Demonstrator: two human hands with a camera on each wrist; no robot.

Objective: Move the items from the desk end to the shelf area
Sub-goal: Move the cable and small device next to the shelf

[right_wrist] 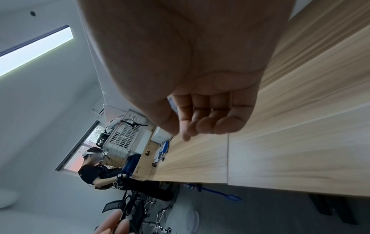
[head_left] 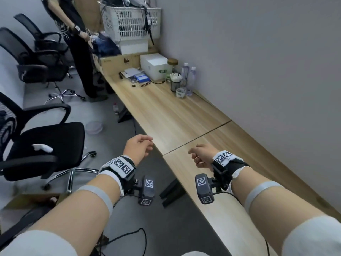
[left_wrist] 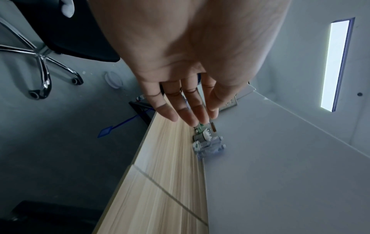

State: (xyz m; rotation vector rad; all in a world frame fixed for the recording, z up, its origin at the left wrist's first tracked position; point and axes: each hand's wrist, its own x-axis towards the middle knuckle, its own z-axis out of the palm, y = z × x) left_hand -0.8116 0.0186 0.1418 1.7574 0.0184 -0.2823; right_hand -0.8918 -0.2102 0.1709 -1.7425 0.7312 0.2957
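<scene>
The wooden desk [head_left: 175, 115] runs along the wall. At its far end stand a white box [head_left: 154, 68], a brown-lidded jar [head_left: 172, 64], two clear bottles [head_left: 185, 71], a mesh pen cup [head_left: 175, 85], a small cup [head_left: 180, 93], flat blue boxes [head_left: 141, 77] and a black cable [head_left: 145, 84]. My left hand [head_left: 145, 145] hovers off the desk's near edge, fingers relaxed and empty; in the left wrist view the left hand [left_wrist: 192, 117] points toward the bottles and cups [left_wrist: 208, 140]. My right hand [head_left: 195, 156] hangs above the desk with loosely curled fingers [right_wrist: 206, 126], holding nothing.
A white basket [head_left: 131, 23] full of cables sits on cardboard boxes [head_left: 118, 64] beyond the items. A person in black [head_left: 77, 43] stands at the desk's far end. Office chairs [head_left: 46, 143] line the left. The grey wall [head_left: 258, 71] bounds the right.
</scene>
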